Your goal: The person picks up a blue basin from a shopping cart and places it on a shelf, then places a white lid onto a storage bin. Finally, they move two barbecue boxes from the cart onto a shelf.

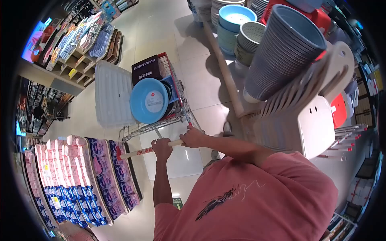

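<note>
My left hand is wrapped around the pale handle of a shopping cart. My right hand grips the same handle near its right end. Ahead of them is the cart's wire basket. A light blue basin with a round white label lies in it, tilted toward me. Behind the basin stands a black box with white lettering. A translucent plastic lid or bin leans out over the basket's left side. Darker round items beside the basin are partly hidden.
On the right, a display holds a tall stack of grey buckets, blue basins and beige stools. To the left are stacked pink and blue packs. A wooden shelf unit stands farther off, beside a tiled aisle.
</note>
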A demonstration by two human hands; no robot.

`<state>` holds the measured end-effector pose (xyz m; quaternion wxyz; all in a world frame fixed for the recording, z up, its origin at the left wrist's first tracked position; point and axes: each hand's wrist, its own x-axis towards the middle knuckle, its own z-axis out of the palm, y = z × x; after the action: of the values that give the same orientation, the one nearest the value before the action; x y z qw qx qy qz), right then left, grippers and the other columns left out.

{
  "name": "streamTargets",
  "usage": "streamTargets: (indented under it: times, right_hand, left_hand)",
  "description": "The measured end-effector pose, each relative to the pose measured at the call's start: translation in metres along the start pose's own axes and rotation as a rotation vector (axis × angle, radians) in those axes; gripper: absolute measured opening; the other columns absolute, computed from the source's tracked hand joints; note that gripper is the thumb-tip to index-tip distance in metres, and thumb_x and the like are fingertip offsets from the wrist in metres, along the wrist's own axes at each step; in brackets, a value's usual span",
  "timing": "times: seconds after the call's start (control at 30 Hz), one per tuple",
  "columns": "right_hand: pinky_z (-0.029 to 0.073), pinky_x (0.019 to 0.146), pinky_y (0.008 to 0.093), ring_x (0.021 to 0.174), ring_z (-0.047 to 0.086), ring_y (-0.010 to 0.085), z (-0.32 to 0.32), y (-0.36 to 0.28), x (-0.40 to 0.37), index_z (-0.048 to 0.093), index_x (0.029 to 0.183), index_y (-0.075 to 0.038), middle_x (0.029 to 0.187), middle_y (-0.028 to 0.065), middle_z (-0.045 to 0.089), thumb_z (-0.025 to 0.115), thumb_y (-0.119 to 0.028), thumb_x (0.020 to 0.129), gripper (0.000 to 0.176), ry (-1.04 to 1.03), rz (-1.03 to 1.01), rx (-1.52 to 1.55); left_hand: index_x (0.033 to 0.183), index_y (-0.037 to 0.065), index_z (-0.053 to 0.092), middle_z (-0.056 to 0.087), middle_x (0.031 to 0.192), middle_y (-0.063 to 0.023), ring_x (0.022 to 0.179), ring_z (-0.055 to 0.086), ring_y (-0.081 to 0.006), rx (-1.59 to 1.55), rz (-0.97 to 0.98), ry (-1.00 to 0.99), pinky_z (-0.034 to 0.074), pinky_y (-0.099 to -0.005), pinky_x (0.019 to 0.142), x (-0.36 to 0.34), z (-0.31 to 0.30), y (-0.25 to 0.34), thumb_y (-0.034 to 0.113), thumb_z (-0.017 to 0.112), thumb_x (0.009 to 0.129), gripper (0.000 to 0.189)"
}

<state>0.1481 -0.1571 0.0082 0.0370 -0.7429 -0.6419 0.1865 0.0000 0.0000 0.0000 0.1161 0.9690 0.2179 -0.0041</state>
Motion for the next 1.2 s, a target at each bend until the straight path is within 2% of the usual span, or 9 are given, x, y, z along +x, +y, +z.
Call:
streamTargets:
  times: [0.3, 0.43, 0.6, 0.73, 0.8, 0.87, 0.93, 1.1, 1.2]
  right_hand:
    - [0.05, 0.081, 0.0409, 0.077, 0.067, 0.0278, -0.065, 0.083, 0.052, 0.054, 0.119, -0.002, 0.086, 0.0115, 0.068, 0.049, -0.042, 0.095, 0.046, -0.792, -0.336, 0.911]
    - [0.043, 0.099, 0.036, 0.113, 0.057, 0.0246, -0.089, 0.132, 0.074, 0.049, 0.135, 0.003, 0.119, 0.0176, 0.062, 0.047, -0.037, 0.097, 0.055, -0.757, -0.343, 1.078]
    - [0.049, 0.089, 0.0359, 0.101, 0.063, 0.0227, -0.075, 0.207, 0.12, 0.061, 0.116, 0.004, 0.106, 0.0145, 0.067, 0.048, -0.032, 0.097, 0.044, -0.551, -0.411, 0.99]
    - [0.054, 0.073, 0.0343, 0.079, 0.068, 0.0195, -0.08, 0.249, 0.15, 0.067, 0.097, 0.004, 0.088, 0.0122, 0.07, 0.05, -0.031, 0.095, 0.039, -0.533, 0.017, 1.139]
    - [0.054, 0.068, 0.033, 0.073, 0.068, 0.0186, -0.076, 0.275, 0.168, 0.067, 0.094, 0.004, 0.084, 0.0111, 0.07, 0.051, -0.031, 0.094, 0.038, -0.461, 0.173, 1.187]
    - [0.054, 0.065, 0.0313, 0.072, 0.068, 0.0181, -0.079, 0.295, 0.191, 0.067, 0.093, 0.002, 0.083, 0.0101, 0.07, 0.05, -0.03, 0.094, 0.037, -0.457, 0.244, 1.185]
    - [0.052, 0.069, 0.0293, 0.079, 0.065, 0.0141, -0.073, 0.314, 0.222, 0.063, 0.104, 0.001, 0.091, 0.0073, 0.068, 0.048, -0.029, 0.098, 0.034, -0.535, 0.269, 1.173]
    - [0.052, 0.073, 0.0299, 0.081, 0.064, 0.0167, -0.118, 0.318, 0.296, 0.062, 0.108, 0.002, 0.091, 0.0081, 0.066, 0.047, -0.026, 0.098, 0.033, -0.574, 0.211, 0.927]
    - [0.052, 0.079, 0.0392, 0.089, 0.067, 0.0314, -0.117, 0.314, 0.339, 0.062, 0.108, 0.003, 0.094, 0.0189, 0.068, 0.05, -0.027, 0.093, 0.036, -0.465, 0.062, 0.818]
  left_hand:
    - [0.073, 0.02, 0.069, 0.062, 0.08, -0.0002, 0.089, 0.059, -0.0225, 0.042, -0.126, -0.155, 0.031, -0.0513, 0.104, 0.025, -0.013, 0.013, 0.003, 0.064, 0.069, 0.017]
    - [0.071, 0.023, 0.07, 0.061, 0.083, 0.0015, 0.099, 0.056, -0.0212, 0.131, -0.281, -0.341, 0.023, -0.0607, 0.111, 0.032, -0.016, 0.021, 0.005, 0.065, 0.07, 0.019]
    - [0.075, 0.021, 0.073, 0.063, 0.092, -0.0011, 0.113, 0.052, -0.0255, 0.153, -0.292, -0.421, 0.015, -0.066, 0.112, 0.041, -0.023, 0.021, 0.011, 0.061, 0.079, 0.016]
    - [0.104, 0.019, 0.07, 0.066, 0.112, -0.0033, 0.121, 0.052, -0.0247, 0.38, -0.414, -0.641, 0.024, -0.0599, 0.112, 0.068, -0.043, 0.04, 0.015, 0.066, 0.08, 0.025]
    - [0.114, 0.014, 0.065, 0.067, 0.113, -0.0051, 0.112, 0.059, -0.0226, -0.43, -0.429, -0.732, 0.04, -0.0438, 0.105, 0.11, -0.083, 0.04, 0.022, 0.073, 0.078, 0.038]
    - [0.11, 0.008, 0.067, 0.069, 0.105, -0.0055, 0.098, 0.064, -0.0198, -0.949, -0.357, -0.562, 0.047, -0.0322, 0.092, 0.169, -0.125, 0.032, 0.025, 0.072, 0.083, 0.032]
    - [0.109, 0.003, 0.067, 0.069, 0.1, -0.0092, 0.093, 0.063, -0.0194, -1.251, -0.763, -0.257, 0.046, -0.0301, 0.089, 0.21, -0.11, -0.005, 0.029, 0.063, 0.092, 0.032]
    - [0.111, -0.005, 0.064, 0.068, 0.105, -0.0215, 0.096, 0.067, -0.0328, -0.522, -1.083, 0.339, 0.052, -0.0421, 0.083, 0.26, 0.018, -0.149, 0.029, 0.065, 0.085, 0.042]
    - [0.112, -0.006, 0.061, 0.066, 0.107, -0.0254, 0.1, 0.065, -0.0387, -0.307, -1.43, 0.212, 0.051, -0.047, 0.086, 0.261, 0.081, -0.193, 0.03, 0.065, 0.081, 0.047]
